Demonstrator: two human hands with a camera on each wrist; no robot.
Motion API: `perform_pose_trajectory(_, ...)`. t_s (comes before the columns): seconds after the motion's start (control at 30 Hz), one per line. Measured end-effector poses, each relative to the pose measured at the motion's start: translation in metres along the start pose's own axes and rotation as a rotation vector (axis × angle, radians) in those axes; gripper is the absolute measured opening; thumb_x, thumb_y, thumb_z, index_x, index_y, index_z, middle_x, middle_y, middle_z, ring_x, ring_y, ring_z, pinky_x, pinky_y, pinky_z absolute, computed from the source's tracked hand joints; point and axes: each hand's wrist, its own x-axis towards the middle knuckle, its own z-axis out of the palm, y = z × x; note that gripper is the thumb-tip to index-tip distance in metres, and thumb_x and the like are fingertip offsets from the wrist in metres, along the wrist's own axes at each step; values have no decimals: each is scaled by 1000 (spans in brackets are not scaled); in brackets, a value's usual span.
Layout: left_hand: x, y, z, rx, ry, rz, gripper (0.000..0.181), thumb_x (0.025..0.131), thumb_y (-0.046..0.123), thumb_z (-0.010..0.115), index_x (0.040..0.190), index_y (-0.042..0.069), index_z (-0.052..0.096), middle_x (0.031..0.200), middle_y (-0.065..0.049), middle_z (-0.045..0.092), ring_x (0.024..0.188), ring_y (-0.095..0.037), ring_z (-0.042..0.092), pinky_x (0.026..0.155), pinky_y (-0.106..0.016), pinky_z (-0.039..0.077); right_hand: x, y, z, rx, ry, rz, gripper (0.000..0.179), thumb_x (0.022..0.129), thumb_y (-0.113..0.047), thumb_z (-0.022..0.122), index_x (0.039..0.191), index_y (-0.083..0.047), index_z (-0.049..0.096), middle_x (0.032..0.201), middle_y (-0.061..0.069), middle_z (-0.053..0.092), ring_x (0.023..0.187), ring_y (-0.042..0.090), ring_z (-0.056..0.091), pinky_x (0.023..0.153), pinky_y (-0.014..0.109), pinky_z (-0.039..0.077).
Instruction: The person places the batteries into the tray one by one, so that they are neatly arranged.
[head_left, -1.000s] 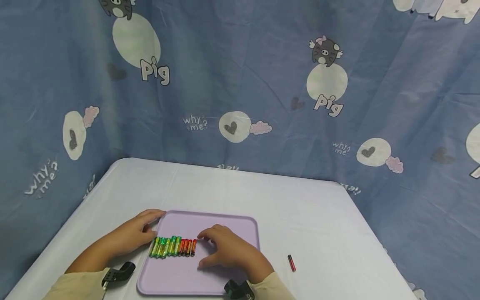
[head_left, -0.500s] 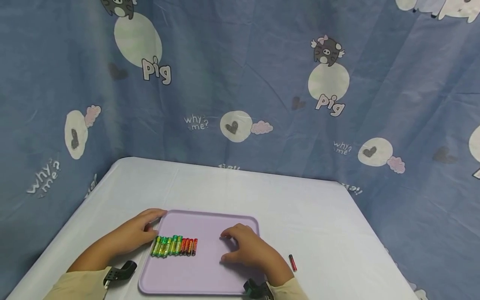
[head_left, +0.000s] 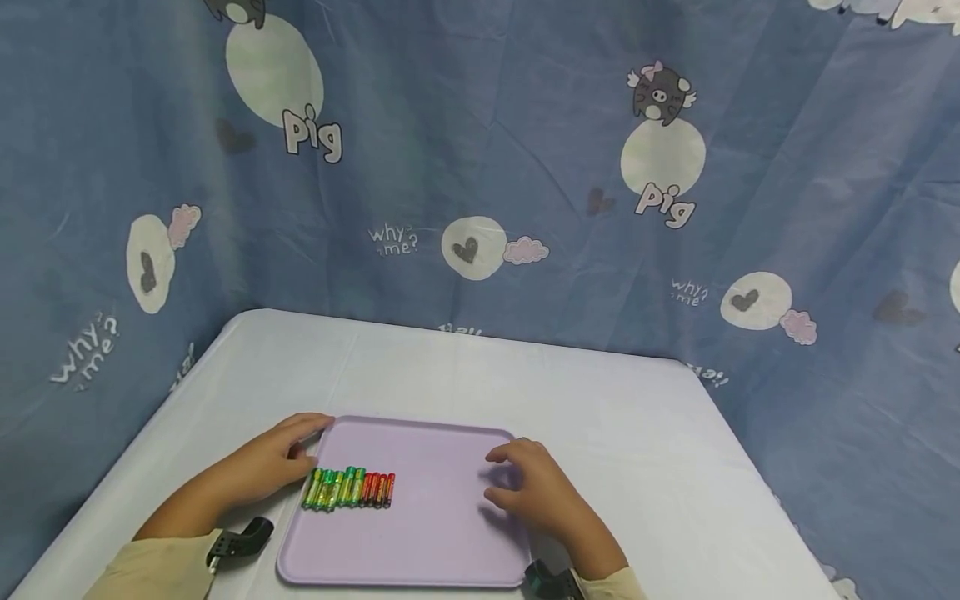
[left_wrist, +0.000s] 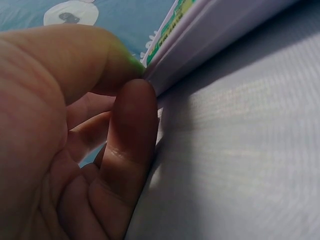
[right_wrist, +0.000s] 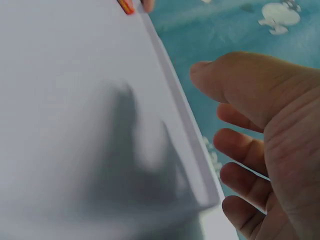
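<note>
A row of batteries lies on the left part of a lilac tray (head_left: pixel 420 550) on the table. Green and gold ones (head_left: pixel 333 489) are thicker; the red and black batteries (head_left: pixel 378 490) at the row's right end are slimmer. My left hand (head_left: pixel 262 468) rests against the tray's left rim, thumb and forefinger touching it at separate spots. In the left wrist view its thumb (left_wrist: pixel 95 62) meets the rim beside a green battery (left_wrist: pixel 172 29). My right hand (head_left: pixel 536 492) hovers over the tray's right edge, fingers relaxed, thumb and forefinger apart, holding nothing.
White cloth covers the table (head_left: pixel 450 371), which extends behind and to both sides of the tray. A blue patterned curtain (head_left: pixel 480 167) hangs behind it. Black wrist cameras are strapped at both cuffs, the right one (head_left: pixel 551 581) near the tray's front right corner.
My right hand has moved right from the battery row to the tray's right edge. The loose red battery seen earlier on the table is now hidden by my right arm. My left hand stays put.
</note>
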Motion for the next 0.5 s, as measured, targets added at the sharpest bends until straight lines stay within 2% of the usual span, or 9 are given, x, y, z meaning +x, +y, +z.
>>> perform_pose_trajectory(0.27,0,5,1,-8,-10,-14,64,98,17,70,157,6,45,158,-19,42,106,-22,52,94,-46,46,-20,24,-18,6,58,84,43,83,-27,88,122,-18,72,124,-5,67,125,23,58,108,54,46)
perform_pose_trajectory(0.5,0,2,-1,7,-6,-14,64,98,18,69,157,7,45,156,-16,44,99,-19,51,87,-38,45,-32,47,-31,16,30,159,56,81,-31,91,132,-23,68,129,-7,65,119,20,57,104,52,47)
